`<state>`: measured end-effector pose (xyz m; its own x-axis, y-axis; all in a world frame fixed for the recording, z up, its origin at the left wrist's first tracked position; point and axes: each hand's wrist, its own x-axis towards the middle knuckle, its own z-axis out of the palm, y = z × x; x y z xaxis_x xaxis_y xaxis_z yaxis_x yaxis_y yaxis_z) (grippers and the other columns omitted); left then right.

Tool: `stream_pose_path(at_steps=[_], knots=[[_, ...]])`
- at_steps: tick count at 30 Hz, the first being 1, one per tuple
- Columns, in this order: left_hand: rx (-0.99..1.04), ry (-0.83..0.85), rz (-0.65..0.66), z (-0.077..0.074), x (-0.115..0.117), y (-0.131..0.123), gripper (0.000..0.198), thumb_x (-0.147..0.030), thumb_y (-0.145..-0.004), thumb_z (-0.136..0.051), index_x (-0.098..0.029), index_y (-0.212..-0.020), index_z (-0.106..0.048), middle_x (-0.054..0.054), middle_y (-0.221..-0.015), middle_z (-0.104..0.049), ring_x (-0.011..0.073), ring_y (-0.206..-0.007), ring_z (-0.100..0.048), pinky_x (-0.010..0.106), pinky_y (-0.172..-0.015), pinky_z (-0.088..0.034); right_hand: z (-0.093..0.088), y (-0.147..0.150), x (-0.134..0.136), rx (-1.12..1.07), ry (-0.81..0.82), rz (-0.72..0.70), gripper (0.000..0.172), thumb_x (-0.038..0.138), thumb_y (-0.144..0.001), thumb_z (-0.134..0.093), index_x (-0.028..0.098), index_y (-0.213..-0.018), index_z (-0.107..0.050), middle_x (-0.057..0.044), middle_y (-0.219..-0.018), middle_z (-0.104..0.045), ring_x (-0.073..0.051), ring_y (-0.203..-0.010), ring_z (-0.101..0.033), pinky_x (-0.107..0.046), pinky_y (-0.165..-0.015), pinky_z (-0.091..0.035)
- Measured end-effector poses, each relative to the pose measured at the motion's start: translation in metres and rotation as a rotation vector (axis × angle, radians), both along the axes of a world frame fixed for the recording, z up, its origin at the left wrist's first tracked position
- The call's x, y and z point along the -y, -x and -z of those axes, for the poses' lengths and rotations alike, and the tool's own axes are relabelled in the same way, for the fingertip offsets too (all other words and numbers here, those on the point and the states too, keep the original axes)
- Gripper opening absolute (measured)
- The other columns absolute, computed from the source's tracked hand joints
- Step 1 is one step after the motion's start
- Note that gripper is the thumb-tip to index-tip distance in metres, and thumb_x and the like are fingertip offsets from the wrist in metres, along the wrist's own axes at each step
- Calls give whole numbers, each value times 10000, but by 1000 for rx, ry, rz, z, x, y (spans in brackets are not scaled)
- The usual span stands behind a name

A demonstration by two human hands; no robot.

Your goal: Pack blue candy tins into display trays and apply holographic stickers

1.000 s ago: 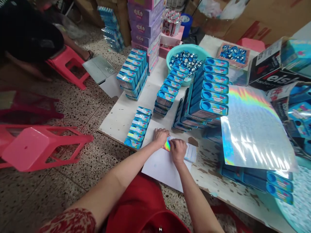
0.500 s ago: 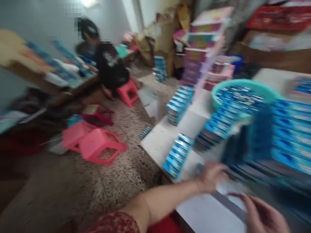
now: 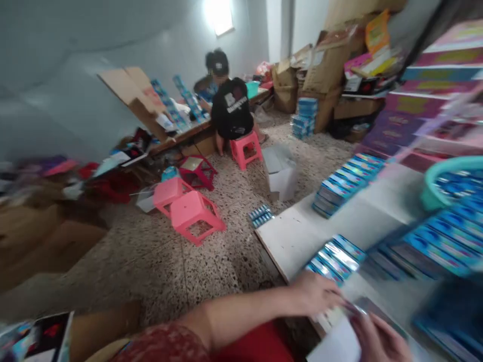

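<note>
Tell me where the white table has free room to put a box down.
The white table is bare in the strip between the row of small blue boxes by the left hand and the farther stack of blue boxes. The right side is crowded: rows of blue boxes and a teal basin.

Print on the blue packets (image 3: 335, 256) and the co-worker's black T-shirt (image 3: 232, 105) is too blurred to read.
</note>
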<state>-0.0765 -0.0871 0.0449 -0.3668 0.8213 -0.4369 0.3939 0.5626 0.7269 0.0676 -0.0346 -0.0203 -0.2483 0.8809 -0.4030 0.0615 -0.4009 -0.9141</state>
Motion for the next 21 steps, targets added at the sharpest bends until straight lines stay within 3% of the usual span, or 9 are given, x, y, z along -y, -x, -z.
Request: stream_pose_path(at_steps=[3,8,12,17,21], knots=[[-122,-5,72,-7,26,10,239,-280,-844,-493,-206,-815,-718,4,-792,-698,135,-742,-587,206,-690,-418,-19,15,24,-34,78,-67,609,463,-536,-792,235,-1052,-560,-17,-768,-688,-233,-762,-657,-398,-717,-522],[-19,27,146,1,49,28,267,-281,-847,-448,-194,-757,-683,-24,-621,-619,115,-588,-533,202,-583,-368,-15,27,41,-39,198,-146,385,426,-541,-796,156,-777,-656,-19,-671,-672,-170,-644,-618,-321,-657,-503],[10,80,178,9,45,40,235,-297,-845,-429,-197,-849,-642,-34,-591,-572,128,-587,-530,214,-588,-359,-8,36,48,-60,185,-49,336,426,-594,-769,159,-760,-651,-16,-689,-678,-161,-661,-620,-313,-682,-496],[5,86,255,22,30,65,209,-215,-848,-359,-189,-1006,-494,-47,-613,-538,137,-601,-515,231,-615,-359,-7,62,46,2,103,84,466,422,-624,-740,151,-978,-604,-19,-706,-694,-170,-680,-637,-325,-709,-499],[-68,119,334,31,18,83,168,-205,-861,-341,-198,-991,-447,-39,-638,-528,147,-616,-518,247,-629,-362,-4,79,47,103,62,147,416,425,-627,-717,154,-908,-575,-14,-671,-677,-155,-613,-615,-294,-627,-491]])
